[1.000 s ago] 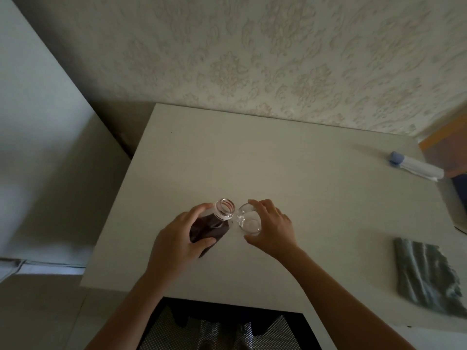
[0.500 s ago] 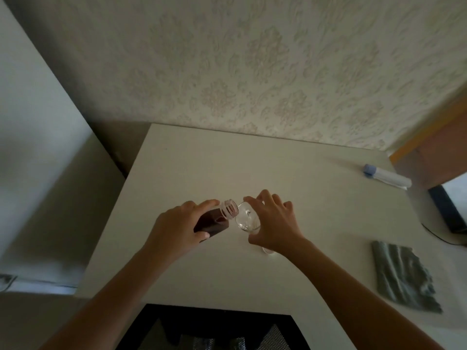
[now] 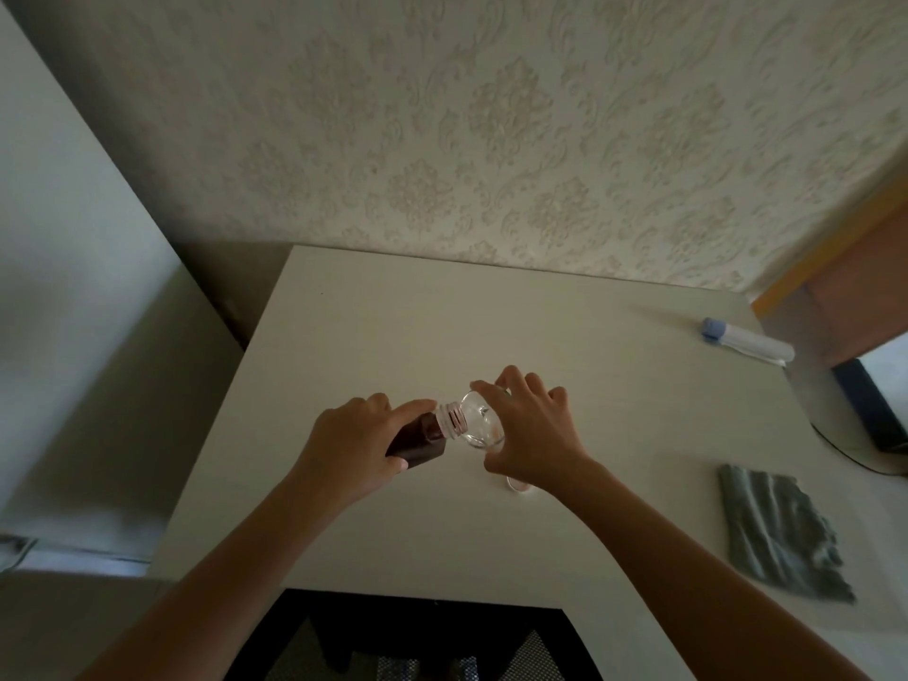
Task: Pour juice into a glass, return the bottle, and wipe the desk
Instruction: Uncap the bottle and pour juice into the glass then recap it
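Observation:
My left hand (image 3: 351, 447) grips an uncapped bottle of dark juice (image 3: 422, 437), tipped over to the right with its clear threaded mouth at the rim of a clear glass (image 3: 479, 425). My right hand (image 3: 528, 432) wraps around that glass from the right and holds it tilted toward the bottle, just above the pale desk (image 3: 417, 326). A little liquid shows in the glass. A small clear ring (image 3: 518, 485), possibly the cap, lies on the desk under my right wrist. A grey-green cloth (image 3: 779, 530) lies crumpled at the desk's right side.
A white tube with a blue cap (image 3: 747, 339) lies at the desk's far right. A dark screen (image 3: 872, 410) stands past the right edge. A patterned wall backs the desk. A dark mesh chair (image 3: 417, 641) sits at the near edge.
The bottle has tipped from nearly upright to almost horizontal, its mouth now at the glass rim. My right hand has lifted and tilted the glass. The view has risen a little.

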`<state>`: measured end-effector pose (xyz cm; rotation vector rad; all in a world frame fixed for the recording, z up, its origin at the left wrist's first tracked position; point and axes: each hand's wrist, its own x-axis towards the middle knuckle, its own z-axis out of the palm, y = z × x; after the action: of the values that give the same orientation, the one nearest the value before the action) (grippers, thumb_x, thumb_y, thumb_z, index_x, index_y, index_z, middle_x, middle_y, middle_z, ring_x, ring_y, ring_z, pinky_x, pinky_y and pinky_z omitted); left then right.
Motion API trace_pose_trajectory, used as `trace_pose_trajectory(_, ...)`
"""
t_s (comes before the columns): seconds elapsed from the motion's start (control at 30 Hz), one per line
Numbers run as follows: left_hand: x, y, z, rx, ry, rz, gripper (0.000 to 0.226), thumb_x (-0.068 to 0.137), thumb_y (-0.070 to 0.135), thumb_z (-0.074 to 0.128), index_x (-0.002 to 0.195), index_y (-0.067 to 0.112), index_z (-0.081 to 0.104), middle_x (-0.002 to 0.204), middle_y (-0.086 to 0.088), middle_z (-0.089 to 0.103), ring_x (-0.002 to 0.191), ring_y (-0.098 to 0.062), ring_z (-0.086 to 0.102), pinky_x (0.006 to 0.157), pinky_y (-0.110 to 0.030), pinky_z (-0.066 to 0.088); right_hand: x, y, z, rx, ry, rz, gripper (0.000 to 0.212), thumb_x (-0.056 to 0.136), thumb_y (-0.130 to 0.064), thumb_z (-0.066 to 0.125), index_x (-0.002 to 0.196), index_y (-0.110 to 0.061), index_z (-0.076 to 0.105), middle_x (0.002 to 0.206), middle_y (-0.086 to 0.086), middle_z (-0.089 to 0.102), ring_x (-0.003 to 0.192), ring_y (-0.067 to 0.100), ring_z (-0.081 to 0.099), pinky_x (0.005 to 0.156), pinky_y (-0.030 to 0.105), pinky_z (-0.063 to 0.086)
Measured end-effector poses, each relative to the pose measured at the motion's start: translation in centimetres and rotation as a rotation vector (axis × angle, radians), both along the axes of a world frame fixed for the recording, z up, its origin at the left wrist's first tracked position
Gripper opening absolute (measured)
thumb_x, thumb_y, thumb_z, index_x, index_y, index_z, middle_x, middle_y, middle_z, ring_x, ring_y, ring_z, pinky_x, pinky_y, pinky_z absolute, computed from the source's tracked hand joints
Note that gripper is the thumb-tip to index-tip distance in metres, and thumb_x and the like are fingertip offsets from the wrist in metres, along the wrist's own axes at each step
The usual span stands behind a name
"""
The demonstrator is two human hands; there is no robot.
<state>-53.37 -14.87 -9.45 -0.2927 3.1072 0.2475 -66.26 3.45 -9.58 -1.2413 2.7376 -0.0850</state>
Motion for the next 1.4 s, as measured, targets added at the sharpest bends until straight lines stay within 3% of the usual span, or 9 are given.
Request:
trace_pose_trajectory(0.43, -0.4, 0.4, 0.4, 0.001, -0.054, -0.025, 0.072, 0.075, 0.040, 0.065, 0.138, 0.046, 0.029, 0.102, 0.000, 0.054, 0.091, -0.018, 0.054, 0.071, -0.030, 0.051, -0.1, 0.2, 0.0, 0.007, 0.018, 0.013, 0.085, 0.058, -0.036, 0.074, 0.134, -0.032, 0.036, 0.124, 0.000, 0.040, 0.107, 0.022, 0.041, 0.085, 0.040, 0.037)
trace_pose_trajectory(1.03, -0.6, 0.7, 1.1, -0.036, -0.082, -0.049, 0.069, 0.077, 0.038, 0.063, 0.137, 0.047, 0.030, 0.099, 0.000, 0.051, 0.091, -0.016, 0.050, 0.062, -0.024, 0.034, 0.0, 0.2, -0.8, -0.013, 0.045, 0.026, 0.082, 0.057, -0.032, 0.071, 0.132, -0.031, 0.039, 0.120, 0.000, 0.043, 0.103, 0.022, 0.043, 0.078, 0.038, 0.034)
trace_pose_trajectory(1.4, -0.7, 0.6, 1.1, -0.028, -0.101, -0.060, 0.069, 0.077, 0.037, 0.062, 0.137, 0.047, 0.030, 0.100, 0.001, 0.051, 0.092, -0.016, 0.050, 0.063, -0.025, 0.038, 0.1, 0.2, -1.3, -0.041, 0.024, 0.018, 0.083, 0.059, -0.035, 0.073, 0.134, -0.031, 0.036, 0.122, -0.001, 0.041, 0.105, 0.021, 0.041, 0.084, 0.041, 0.036)
